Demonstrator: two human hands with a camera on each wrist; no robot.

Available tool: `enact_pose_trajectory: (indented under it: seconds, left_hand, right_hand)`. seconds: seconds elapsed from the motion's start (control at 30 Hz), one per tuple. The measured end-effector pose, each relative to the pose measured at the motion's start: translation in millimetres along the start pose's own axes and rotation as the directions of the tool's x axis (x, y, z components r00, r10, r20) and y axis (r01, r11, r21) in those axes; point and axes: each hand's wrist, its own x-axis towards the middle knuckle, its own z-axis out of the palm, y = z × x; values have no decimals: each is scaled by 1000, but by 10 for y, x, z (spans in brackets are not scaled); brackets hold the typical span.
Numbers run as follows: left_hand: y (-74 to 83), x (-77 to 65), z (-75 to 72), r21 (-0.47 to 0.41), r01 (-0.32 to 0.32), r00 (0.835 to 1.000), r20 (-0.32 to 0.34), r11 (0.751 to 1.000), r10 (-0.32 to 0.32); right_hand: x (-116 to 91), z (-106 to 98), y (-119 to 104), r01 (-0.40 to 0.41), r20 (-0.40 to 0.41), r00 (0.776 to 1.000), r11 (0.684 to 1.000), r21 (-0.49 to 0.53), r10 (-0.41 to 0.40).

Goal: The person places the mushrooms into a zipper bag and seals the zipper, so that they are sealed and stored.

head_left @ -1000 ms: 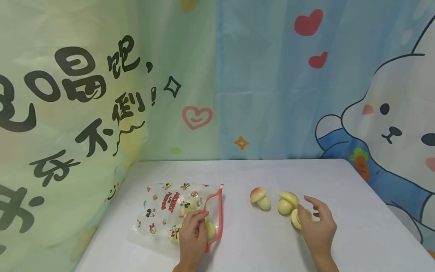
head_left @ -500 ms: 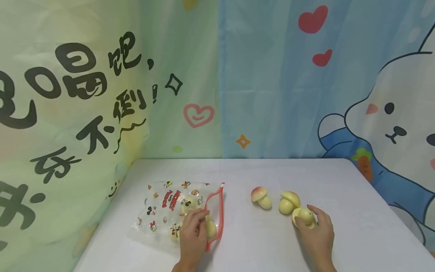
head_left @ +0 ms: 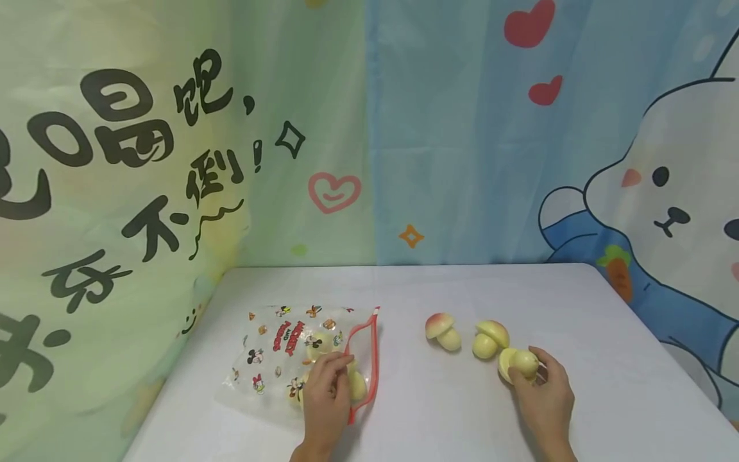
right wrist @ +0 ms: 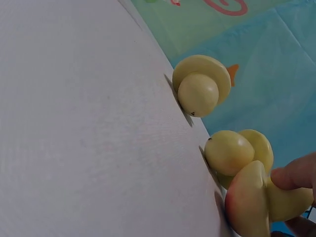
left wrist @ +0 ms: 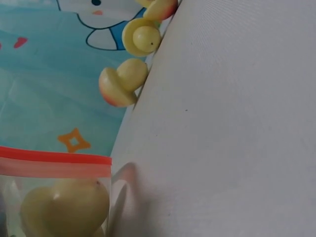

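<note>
Just beside a loose mushroom [head_left: 490, 339], the right grip [head_left: 544, 393] pinches another mushroom [head_left: 523, 364], the left grip [head_left: 327, 394] a bag [head_left: 267, 360].

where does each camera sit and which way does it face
Head: on the head, facing forward and down over the table; left hand at a bag, right hand pinching a mushroom.
Left wrist: on that wrist, looking past the bag's red edge toward loose mushrooms; no hand clearly visible.
Right wrist: on that wrist, facing the pinched mushroom and two others; fingers at right edge.
Shared: both wrist views show mushrooms, table and backdrop.
</note>
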Motion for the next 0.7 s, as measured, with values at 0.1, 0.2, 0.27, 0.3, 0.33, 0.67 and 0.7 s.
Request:
enact_pose_trajectory:
  seconds: [0.1,0.2,0.27,0.3,0.33,0.67,0.7]
  left_hand:
    - [7,2,-11,6,-4,1000,-1,1000,4]
    - [20,3,-20,7,-11,1000,-3,1000,11]
    - [32,4,-27,12,-5,1000,-1,1000,5]
    - [36,4,-30,15,-3,1000,-1,1000,3]
    - [40,5,-31,17,-4,1000,-1,1000,4]
    - [37,26,-25,29,-27,1000,-7,999,27]
    - [35,28,-26,31,-28,1000,-7,999,28]
  right_hand:
    - [-4,-32,-19,-30,14,999,999,24,30]
    - [-14,-60,-25,-72,28,997,996,46,71]
    - [-16,-69,-21,-93,18,996,994,49,93]
    - [-16,-71,-15,-98,11,995,994,50,98]
    - [-17,-71,-7,-100,4,995,994,51,100]
    - [-79,-1,-118,-118,44,993,981,156,113]
    - [-94,23,-136,-102,59,994,979,174,93]
